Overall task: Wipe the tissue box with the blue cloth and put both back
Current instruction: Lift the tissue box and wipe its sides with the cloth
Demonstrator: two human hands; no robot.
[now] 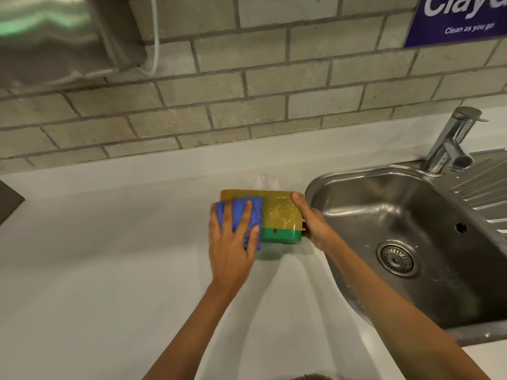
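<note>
The tissue box [279, 215] is yellow with a green base band and stands on the white counter [109, 256] just left of the sink. A bit of white tissue shows behind it. My left hand [230, 242] presses the blue cloth [241, 212] flat against the box's left part, fingers spread over the cloth. My right hand [312, 218] grips the box's right end, thumb on the top edge. The cloth hides the box's left side.
A steel sink [411, 229] with a drain and a chrome tap [452, 141] lies right beside the box. A brick-tiled wall runs along the back. A metal dispenser [55, 37] hangs upper left, a blue sign [461, 17] upper right.
</note>
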